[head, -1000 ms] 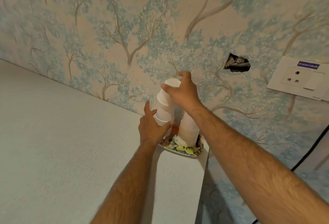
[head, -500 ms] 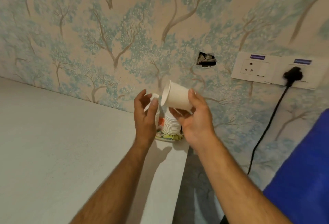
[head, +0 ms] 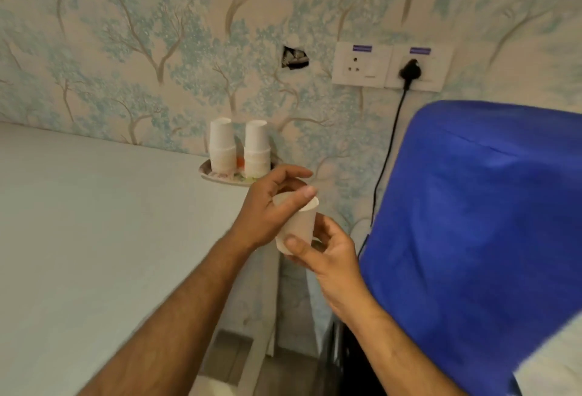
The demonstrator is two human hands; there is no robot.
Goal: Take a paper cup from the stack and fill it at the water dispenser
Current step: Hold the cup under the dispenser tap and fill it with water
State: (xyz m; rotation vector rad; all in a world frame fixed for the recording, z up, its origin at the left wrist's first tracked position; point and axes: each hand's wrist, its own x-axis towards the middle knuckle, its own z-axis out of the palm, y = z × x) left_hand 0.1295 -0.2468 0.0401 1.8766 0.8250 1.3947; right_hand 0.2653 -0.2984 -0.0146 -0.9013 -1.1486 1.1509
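A single white paper cup (head: pixel 299 226) is tilted, mouth up and to the right, between both my hands, in front of the counter's right end. My right hand (head: pixel 329 252) grips its base and lower wall from below. My left hand (head: pixel 267 206) holds its rim, thumb laid across the mouth. Behind them, two stacks of upside-down white cups, the left stack (head: pixel 222 150) and the right stack (head: pixel 256 151), stand on a patterned plate (head: pixel 211 176) against the wall. A large blue cloth-covered shape (head: pixel 472 222) fills the right side; no tap is visible.
The pale counter (head: pixel 94 222) runs along the wallpapered wall and ends just right of the plate. White wall sockets (head: pixel 362 63) sit above, with a black plug (head: pixel 409 70) and a cable (head: pixel 382 169) hanging down. A hole in the wall (head: pixel 294 57) is to their left.
Both hands have pulled back from the stacks toward me and to the right. The cup, held by the right hand alone before, is now gripped by both. The blue shape fills more of the view.
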